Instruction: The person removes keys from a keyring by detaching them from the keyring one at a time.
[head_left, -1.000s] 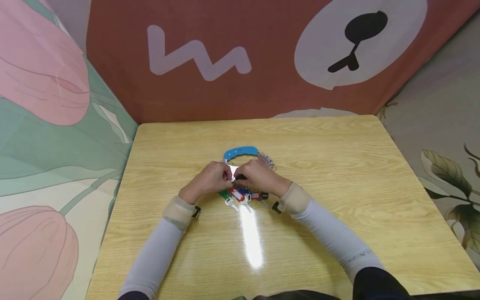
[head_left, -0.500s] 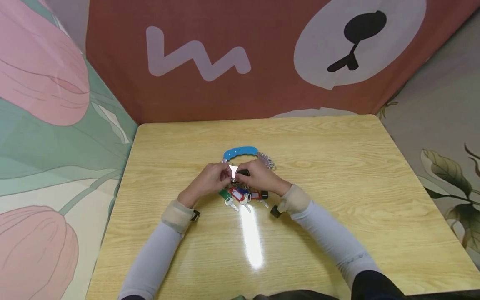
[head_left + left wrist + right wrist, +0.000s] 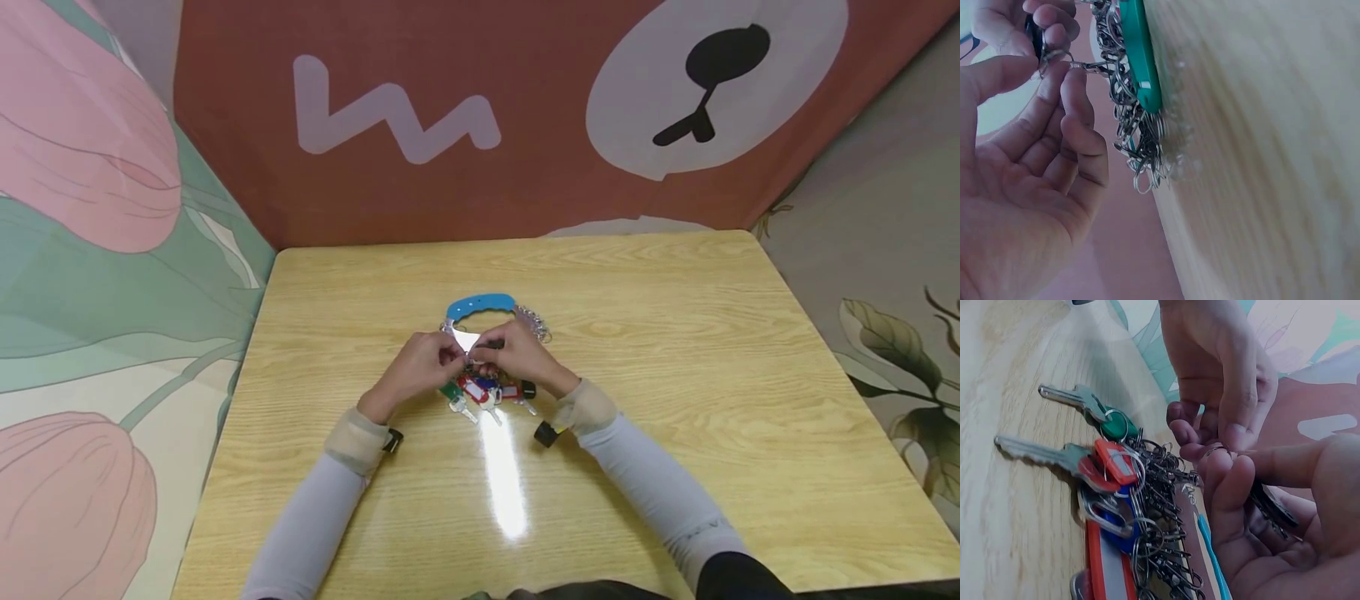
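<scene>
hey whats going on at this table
Someone's left hand and right hand meet at the fingertips, pinching at a small metal ring. The right hand also holds a black item. Close by on the wooden table are keys, coloured tags and metal clips, with a blue handle beyond the hands.

One left hand and one right hand show, with two beige wristbands, two pale sleeves, one table, one blue handle, at least three keys, one green tag, two red tags, one blue tag, and metal rings too tangled to count.
</scene>
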Available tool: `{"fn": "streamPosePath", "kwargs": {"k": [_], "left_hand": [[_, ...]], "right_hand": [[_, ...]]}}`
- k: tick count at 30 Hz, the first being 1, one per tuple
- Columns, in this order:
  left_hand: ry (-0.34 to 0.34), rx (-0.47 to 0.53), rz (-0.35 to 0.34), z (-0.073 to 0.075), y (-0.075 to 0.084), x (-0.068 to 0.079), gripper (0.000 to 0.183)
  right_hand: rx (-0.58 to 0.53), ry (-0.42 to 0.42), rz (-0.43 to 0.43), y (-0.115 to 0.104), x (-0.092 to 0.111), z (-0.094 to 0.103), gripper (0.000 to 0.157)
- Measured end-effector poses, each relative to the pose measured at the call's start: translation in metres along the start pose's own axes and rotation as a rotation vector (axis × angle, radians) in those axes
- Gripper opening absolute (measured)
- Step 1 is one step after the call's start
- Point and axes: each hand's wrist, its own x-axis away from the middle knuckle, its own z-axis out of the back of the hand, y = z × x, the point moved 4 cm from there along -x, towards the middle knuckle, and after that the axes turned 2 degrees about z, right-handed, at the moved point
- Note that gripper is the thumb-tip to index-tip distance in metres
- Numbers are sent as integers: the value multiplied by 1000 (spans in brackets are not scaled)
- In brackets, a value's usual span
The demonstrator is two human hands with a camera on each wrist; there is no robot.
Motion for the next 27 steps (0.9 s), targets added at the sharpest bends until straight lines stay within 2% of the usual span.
{"fn": "streamPosePath", "kwargs": {"k": [14,21,27], "left_hand": [[57,52,2,-1,-1,3,12],[62,102,-6,0,-1,5,11],[59,106,22,-2,-2,5,7]], "right_hand": [[13,44,38,1,0,-1,12],[-24,100,-18,6,-1,1,12],[-37,118,-35,8,-1,3,13]]}}
